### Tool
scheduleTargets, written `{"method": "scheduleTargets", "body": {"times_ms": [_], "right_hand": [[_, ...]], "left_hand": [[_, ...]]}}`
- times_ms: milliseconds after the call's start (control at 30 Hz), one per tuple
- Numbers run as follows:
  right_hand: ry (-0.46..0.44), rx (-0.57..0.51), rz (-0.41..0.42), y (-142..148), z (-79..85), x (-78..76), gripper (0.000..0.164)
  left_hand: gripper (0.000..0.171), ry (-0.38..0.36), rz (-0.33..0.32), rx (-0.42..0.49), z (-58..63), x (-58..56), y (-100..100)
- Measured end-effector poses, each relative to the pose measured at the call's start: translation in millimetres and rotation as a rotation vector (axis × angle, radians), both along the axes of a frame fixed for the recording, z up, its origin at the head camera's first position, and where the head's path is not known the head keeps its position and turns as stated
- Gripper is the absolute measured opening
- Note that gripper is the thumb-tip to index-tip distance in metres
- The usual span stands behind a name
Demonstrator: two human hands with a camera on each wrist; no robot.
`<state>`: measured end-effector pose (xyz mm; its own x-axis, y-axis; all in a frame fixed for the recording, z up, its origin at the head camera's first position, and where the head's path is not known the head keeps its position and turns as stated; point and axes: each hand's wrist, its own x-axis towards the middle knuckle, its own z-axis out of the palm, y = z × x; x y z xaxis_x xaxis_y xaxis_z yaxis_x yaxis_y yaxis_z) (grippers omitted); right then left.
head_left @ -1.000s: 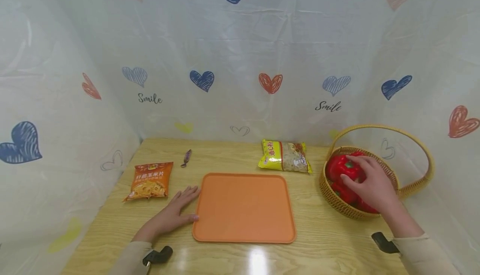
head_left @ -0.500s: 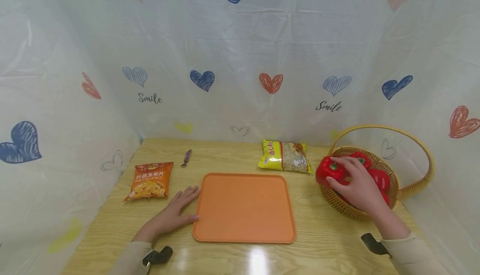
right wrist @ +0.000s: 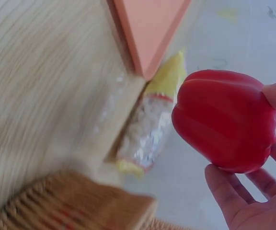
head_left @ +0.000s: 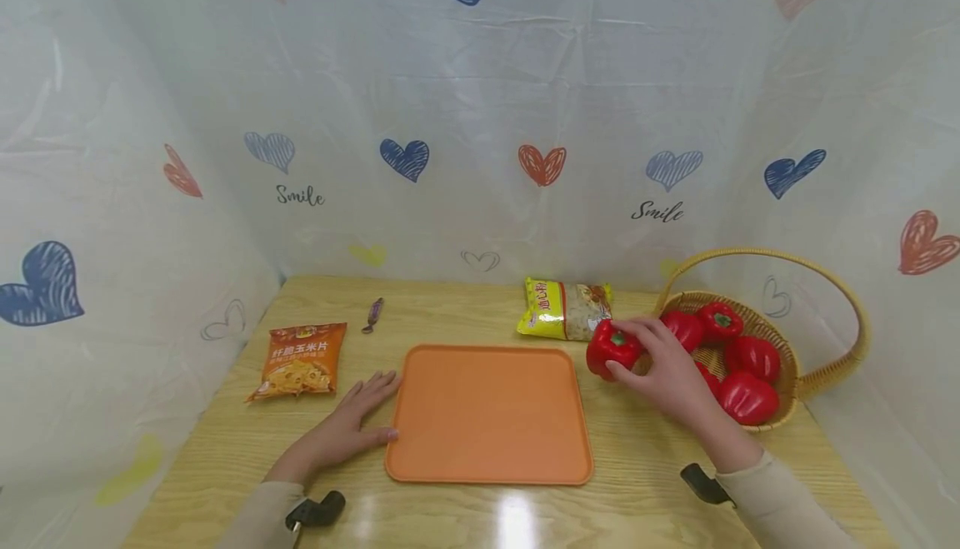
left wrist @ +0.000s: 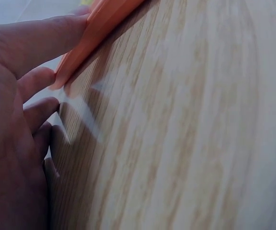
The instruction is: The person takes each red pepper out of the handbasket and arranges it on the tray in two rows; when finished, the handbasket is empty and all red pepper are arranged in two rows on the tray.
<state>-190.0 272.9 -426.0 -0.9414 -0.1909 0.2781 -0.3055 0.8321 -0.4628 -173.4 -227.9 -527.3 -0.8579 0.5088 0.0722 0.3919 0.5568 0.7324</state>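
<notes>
Between thumb and fingers, my right hand [head_left: 669, 374] grips a red bell pepper [head_left: 611, 351] with a green stem. The pepper is held above the table, between the orange tray [head_left: 491, 416] and the wicker basket [head_left: 675, 411]; the right wrist view shows the same pepper [right wrist: 226, 120] off the table. Several more red bell peppers [head_left: 748, 399] lie in the basket. My left hand [head_left: 341, 428] rests at the tray's left edge, fingers straight and thumb touching the rim. In the left wrist view its fingertips meet the tray's orange rim [left wrist: 92, 38].
A yellow pasta bag [head_left: 566, 310] lies behind the tray, close to the held pepper. At the left are an orange snack bag [head_left: 302, 361] and a small purple wrapped candy [head_left: 373, 316]. The basket's tall handle [head_left: 855, 316] arches over its right side. A curtain with hearts stands behind.
My right hand has taken hold of one pepper, lifted it out of the basket and carried it left toward the tray. The left hand and the tray have stayed in place.
</notes>
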Motion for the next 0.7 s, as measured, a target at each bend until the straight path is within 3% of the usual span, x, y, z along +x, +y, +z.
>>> {"method": "scheduleTargets", "body": {"times_ms": [700], "right_hand": [[-0.035,-0.054,0.119,-77.2,-23.1,-13.7,0.058]], "left_hand": [[0.079,0.009,0.005,-0.001,-0.9,-1.5,0.6]]}}
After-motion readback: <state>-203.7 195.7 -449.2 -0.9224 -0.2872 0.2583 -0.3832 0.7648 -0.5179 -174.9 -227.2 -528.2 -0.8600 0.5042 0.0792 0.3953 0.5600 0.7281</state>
